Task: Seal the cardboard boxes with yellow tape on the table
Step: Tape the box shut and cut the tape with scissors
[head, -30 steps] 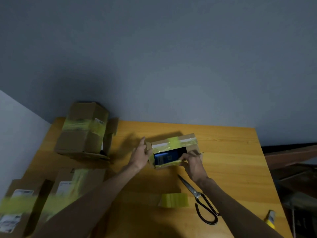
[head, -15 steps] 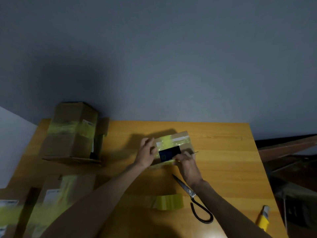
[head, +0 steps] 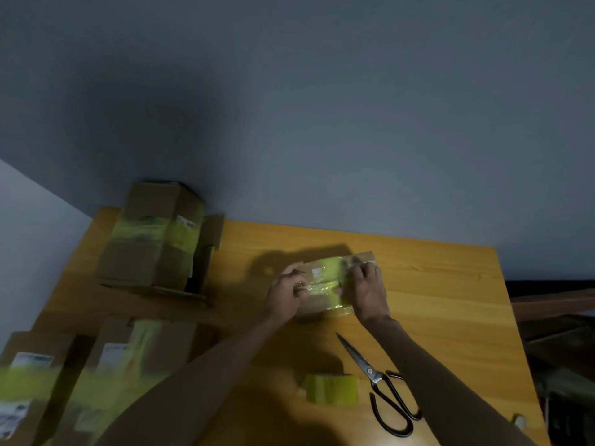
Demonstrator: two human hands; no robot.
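At the middle of the table (head: 434,284), the small box (head: 317,309) sits gripped at its left end by the left hand (head: 286,294), the right hand (head: 367,291) lying on its yellow tape (head: 333,268), its grip too blurred to read; firm outward strokes over the edges should bond it.

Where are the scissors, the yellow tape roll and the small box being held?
scissors (head: 370,371), head view, on the pivot screw.
yellow tape roll (head: 331,388), head view, on its outer side.
small box (head: 323,282), head view, on its taped top face.
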